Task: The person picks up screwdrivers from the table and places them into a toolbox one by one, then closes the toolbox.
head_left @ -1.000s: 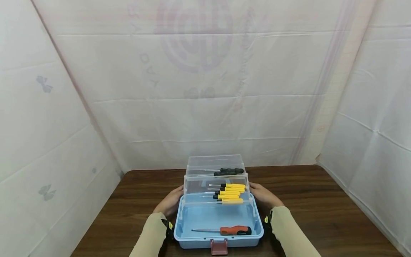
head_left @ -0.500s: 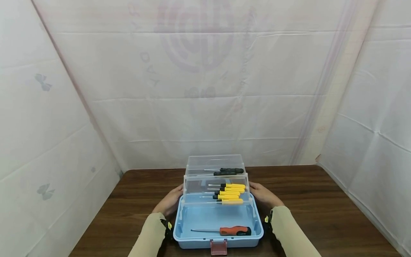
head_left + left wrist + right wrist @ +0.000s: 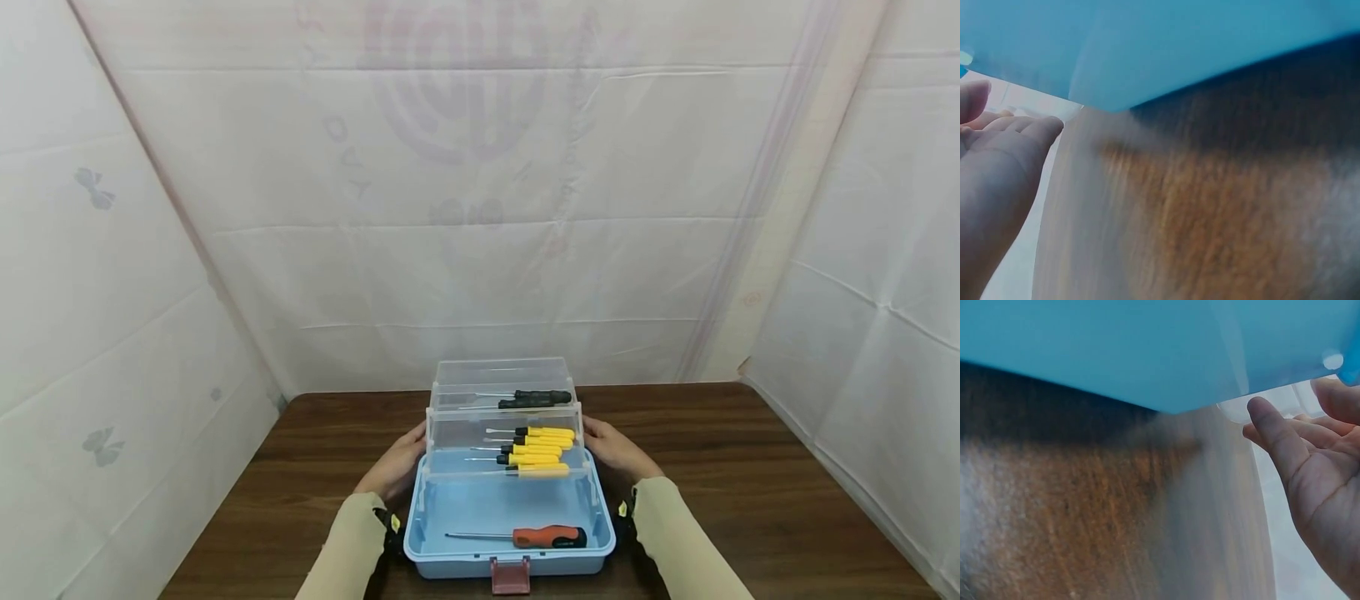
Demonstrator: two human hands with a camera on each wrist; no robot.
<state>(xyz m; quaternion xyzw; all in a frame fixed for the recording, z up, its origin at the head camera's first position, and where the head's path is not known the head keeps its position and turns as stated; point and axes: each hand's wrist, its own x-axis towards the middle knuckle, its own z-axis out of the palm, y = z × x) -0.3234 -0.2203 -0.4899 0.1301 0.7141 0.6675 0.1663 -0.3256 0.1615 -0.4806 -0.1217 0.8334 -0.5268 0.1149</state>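
Note:
A light blue toolbox (image 3: 510, 502) lies open in front of me, its clear lid and trays (image 3: 506, 421) folded up and back. My left hand (image 3: 393, 471) holds the box at the left end of the clear part, fingertips hidden behind it. At the opposite end my right hand (image 3: 617, 454) grips in the same way. In the right wrist view, thumb and bent fingers (image 3: 1279, 434) reach round behind the blue wall. Several yellow screwdrivers (image 3: 536, 450) lie in the lower tray, with black screwdrivers (image 3: 534, 400) above. An orange-and-black screwdriver (image 3: 543, 537) rests in the base.
The dark wooden table (image 3: 315, 508) extends to both sides of the box. White sheeting (image 3: 480, 275) encloses it at the back, left and right. A reddish latch (image 3: 511, 577) hangs down at the box's front.
The head view has tilted very slightly. Both hands stay at the box's sides, and the screwdrivers lie as before.

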